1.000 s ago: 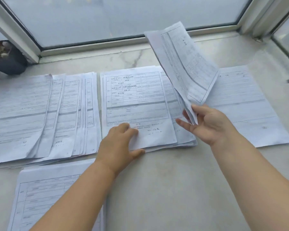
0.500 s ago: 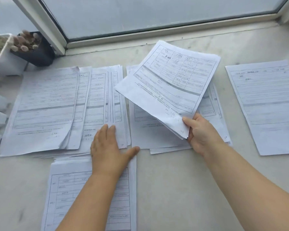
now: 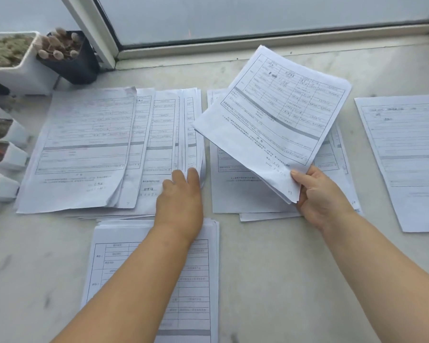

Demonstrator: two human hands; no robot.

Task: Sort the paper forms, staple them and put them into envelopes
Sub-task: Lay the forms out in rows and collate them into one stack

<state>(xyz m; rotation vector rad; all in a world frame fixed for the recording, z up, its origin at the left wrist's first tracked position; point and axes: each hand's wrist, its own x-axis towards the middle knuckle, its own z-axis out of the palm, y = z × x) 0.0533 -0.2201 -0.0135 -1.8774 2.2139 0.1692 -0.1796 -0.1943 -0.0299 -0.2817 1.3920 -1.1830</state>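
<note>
marble sill under a window carries several paper piles. right hand [image 3: 320, 196] pinches the lifted forms [image 3: 275, 120] by their near corner, above the middle pile [image 3: 235, 194]. left hand [image 3: 181, 194] presses flat on the fanned left pile [image 3: 159, 134]. sheets look light, floppy; support near an edge.

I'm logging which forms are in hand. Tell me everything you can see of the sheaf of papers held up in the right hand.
The held sheaf is several white printed forms with ruled tables, a grey band across the middle and handwriting near the bottom. It is lifted and tilted, rotated clockwise, above the middle pile. The right hand pinches its lower right corner, where the sheet edges fan slightly. Nothing else touches it.
</note>
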